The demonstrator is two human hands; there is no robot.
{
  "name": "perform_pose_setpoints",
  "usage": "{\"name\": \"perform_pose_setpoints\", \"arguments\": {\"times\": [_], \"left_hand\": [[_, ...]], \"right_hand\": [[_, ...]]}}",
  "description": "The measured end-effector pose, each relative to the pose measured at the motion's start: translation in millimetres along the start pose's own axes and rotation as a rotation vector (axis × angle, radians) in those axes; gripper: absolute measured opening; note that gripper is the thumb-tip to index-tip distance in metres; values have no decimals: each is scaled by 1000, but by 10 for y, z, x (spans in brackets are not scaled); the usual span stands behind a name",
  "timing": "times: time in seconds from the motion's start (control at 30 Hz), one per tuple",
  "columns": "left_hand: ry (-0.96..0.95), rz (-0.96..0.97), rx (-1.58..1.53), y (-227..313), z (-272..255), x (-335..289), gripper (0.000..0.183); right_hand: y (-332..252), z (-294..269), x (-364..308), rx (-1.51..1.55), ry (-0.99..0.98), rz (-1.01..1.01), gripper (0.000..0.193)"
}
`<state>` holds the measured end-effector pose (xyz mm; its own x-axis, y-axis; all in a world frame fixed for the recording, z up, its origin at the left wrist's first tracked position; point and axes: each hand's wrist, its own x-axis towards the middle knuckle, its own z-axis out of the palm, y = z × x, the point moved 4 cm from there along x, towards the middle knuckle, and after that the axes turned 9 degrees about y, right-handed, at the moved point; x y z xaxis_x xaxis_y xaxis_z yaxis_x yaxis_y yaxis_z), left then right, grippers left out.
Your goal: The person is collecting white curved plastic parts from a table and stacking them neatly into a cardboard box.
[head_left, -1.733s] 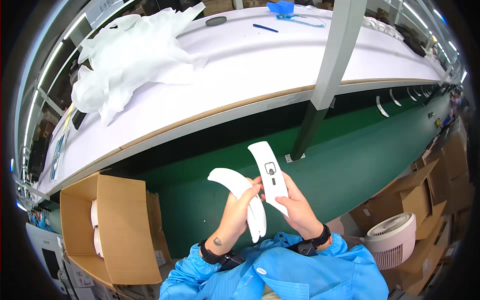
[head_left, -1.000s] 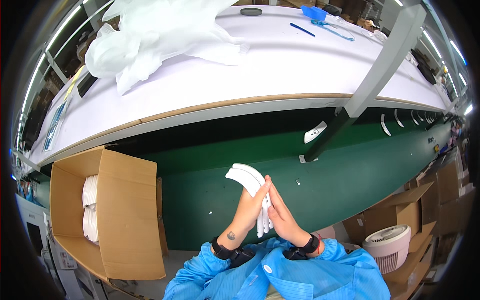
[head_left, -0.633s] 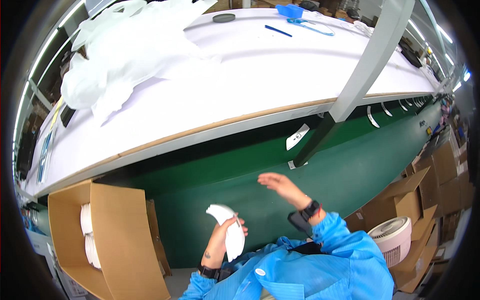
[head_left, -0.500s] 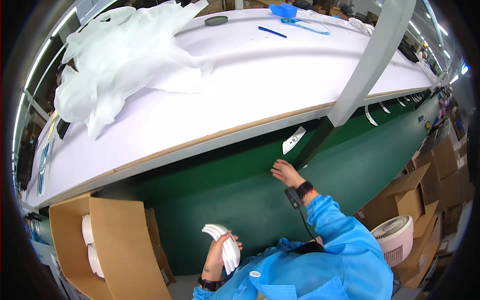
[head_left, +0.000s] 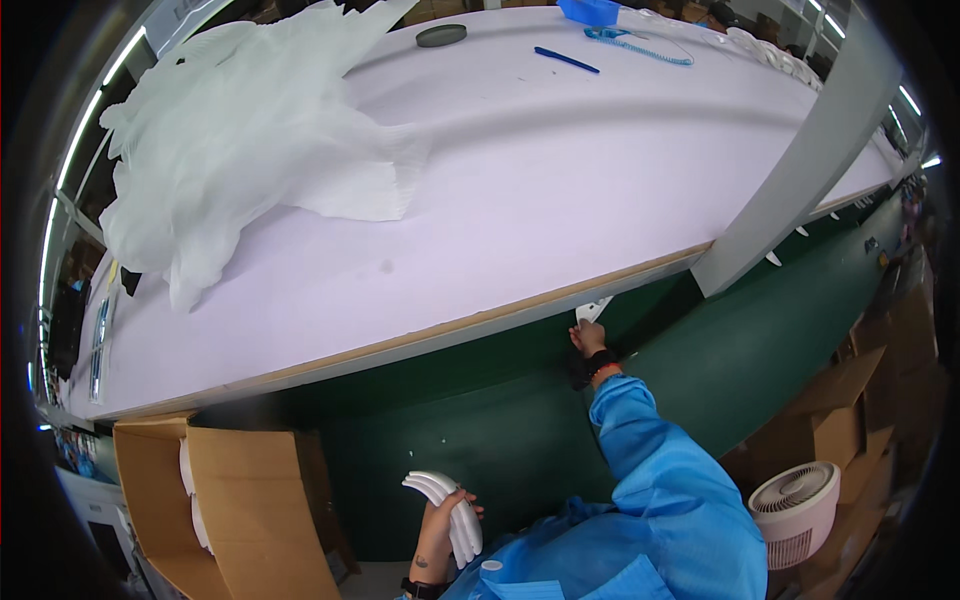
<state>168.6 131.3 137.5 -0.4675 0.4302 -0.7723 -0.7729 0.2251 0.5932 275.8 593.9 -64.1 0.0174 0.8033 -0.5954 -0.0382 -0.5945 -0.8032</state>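
Note:
My left hand (head_left: 437, 517) is wrapped round a small stack of curved white plastic pieces (head_left: 462, 525), held low above the green conveyor belt (head_left: 400, 455). Under the edge of the white table, my right hand (head_left: 588, 337) has its fingers closed on the near end of a single curved white plastic piece (head_left: 594, 309) with small dark marks. The fingertips there are small and partly hidden.
The long white table (head_left: 500, 215) carries crumpled white foam sheets (head_left: 250, 150), a blue pen (head_left: 566, 60) and a blue bin (head_left: 589, 11). A grey post (head_left: 800, 165) rises at right. An open cardboard box (head_left: 250, 510) stands left, a pink-white fan (head_left: 797, 512) right.
My right hand has reached forward and closed on the white piece on the belt. That piece lies nearer the table edge in view. My left hand keeps its stack, slightly lower in view.

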Motion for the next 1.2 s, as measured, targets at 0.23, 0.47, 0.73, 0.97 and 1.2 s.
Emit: {"name": "perform_pose_setpoints", "arguments": {"times": [0.23, 0.47, 0.73, 0.97, 1.2], "left_hand": [[-101, -24, 5, -6, 197, 13, 29], [-220, 110, -137, 535, 748, -338, 35], [-248, 366, -153, 801, 1022, -903, 43], [-186, 447, -173, 717, 998, -1144, 37], [-220, 433, -190, 727, 972, -1274, 35]], "right_hand": [[-381, -134, -2006, 64, -557, 46, 37], [-656, -454, -3693, -10, -776, -140, 48], [-806, -520, -4524, -211, -812, -428, 49], [-735, -559, -4679, -266, -781, -525, 52], [-680, -554, -4755, -358, -755, -574, 53]]}}
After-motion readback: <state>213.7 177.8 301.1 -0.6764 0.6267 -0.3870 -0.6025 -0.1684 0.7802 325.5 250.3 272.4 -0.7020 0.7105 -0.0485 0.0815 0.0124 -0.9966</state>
